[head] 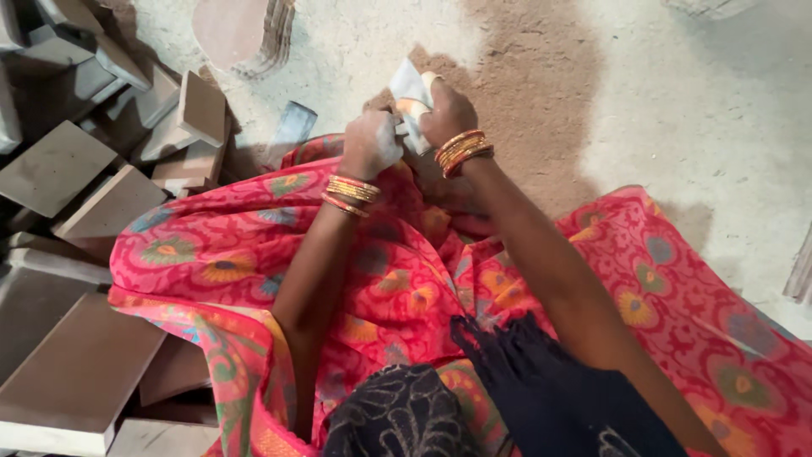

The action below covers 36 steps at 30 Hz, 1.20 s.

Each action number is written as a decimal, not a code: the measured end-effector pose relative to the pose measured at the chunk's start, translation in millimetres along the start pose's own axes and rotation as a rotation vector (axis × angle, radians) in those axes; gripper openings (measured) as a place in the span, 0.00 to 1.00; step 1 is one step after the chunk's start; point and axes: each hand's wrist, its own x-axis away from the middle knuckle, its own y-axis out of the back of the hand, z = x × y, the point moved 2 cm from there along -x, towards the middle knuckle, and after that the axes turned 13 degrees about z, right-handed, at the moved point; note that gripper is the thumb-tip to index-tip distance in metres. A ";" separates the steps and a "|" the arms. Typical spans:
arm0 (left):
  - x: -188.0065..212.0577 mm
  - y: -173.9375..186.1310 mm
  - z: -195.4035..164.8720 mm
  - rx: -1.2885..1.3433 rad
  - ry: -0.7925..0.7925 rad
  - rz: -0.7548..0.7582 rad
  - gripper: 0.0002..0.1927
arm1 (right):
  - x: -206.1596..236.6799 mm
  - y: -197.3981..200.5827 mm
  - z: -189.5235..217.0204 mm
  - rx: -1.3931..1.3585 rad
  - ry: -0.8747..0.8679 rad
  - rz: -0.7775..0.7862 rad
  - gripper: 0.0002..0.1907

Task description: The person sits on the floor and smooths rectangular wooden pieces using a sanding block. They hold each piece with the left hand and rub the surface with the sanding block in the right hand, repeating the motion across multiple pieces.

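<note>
Both hands meet over the dusty floor (677, 101): the right hand (448, 110) clamps its fingers on a small pale block (409, 89) tilted up-left, while the left hand (370, 144), fist closed, presses against its lower edge.

Both hands meet over the dusty floor (677, 110). The right hand (447, 114) grips a small pale piece (409, 89), perhaps a stone chip, and the left hand (369, 144) closes against its lower edge. Bangles (462, 150) ring both wrists. Grey slabs (80, 182) lie stacked at the left, beside the red patterned cloth (406, 279).
</note>
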 end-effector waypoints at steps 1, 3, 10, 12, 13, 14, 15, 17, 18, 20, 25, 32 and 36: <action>0.4 0.6 0.0 0.025 -0.010 -0.003 0.07 | 1.7 4.0 6.1 0.044 0.052 -0.025 0.22; 2.3 3.2 1.7 0.073 -0.016 -0.014 0.07 | 8.7 12.1 15.6 0.021 -0.040 -0.010 0.22; 6.1 9.3 7.9 0.164 -0.004 -0.020 0.08 | 60.0 35.7 26.5 -0.140 -0.132 0.099 0.23; 6.2 8.4 8.4 0.133 -0.027 -0.060 0.08 | 57.8 34.3 17.4 -0.201 -0.182 0.072 0.22; 5.8 8.2 9.0 0.128 -0.019 -0.076 0.09 | 51.8 31.8 13.8 -0.230 -0.202 0.062 0.22; 5.5 7.5 9.0 0.121 -0.009 -0.091 0.10 | 43.3 28.6 9.5 -0.180 -0.163 0.073 0.22; 5.7 7.0 9.1 0.114 -0.001 -0.103 0.10 | 32.1 25.0 8.7 -0.133 -0.126 0.084 0.22; 5.4 5.9 6.6 0.105 -0.009 -0.094 0.09 | 11.0 17.3 5.9 -0.028 -0.136 0.126 0.18; 5.5 5.6 4.9 0.099 -0.016 -0.087 0.09 | 4.4 14.4 5.6 0.030 -0.186 0.159 0.16; 5.3 5.5 -0.1 0.083 -0.091 -0.131 0.07 | -5.1 12.9 12.9 0.108 -0.186 0.155 0.13; 5.2 5.7 1.1 0.108 -0.019 -0.136 0.10 | 9.0 15.0 26.0 0.165 -0.028 -0.028 0.19; 1.8 1.2 -2.4 0.054 -0.091 -0.105 0.13 | 6.0 19.2 -1.2 0.103 -0.120 0.099 0.17; -0.5 -2.3 -0.1 0.045 -0.003 -0.065 0.12 | -11.1 16.6 -13.7 0.180 -0.040 0.087 0.12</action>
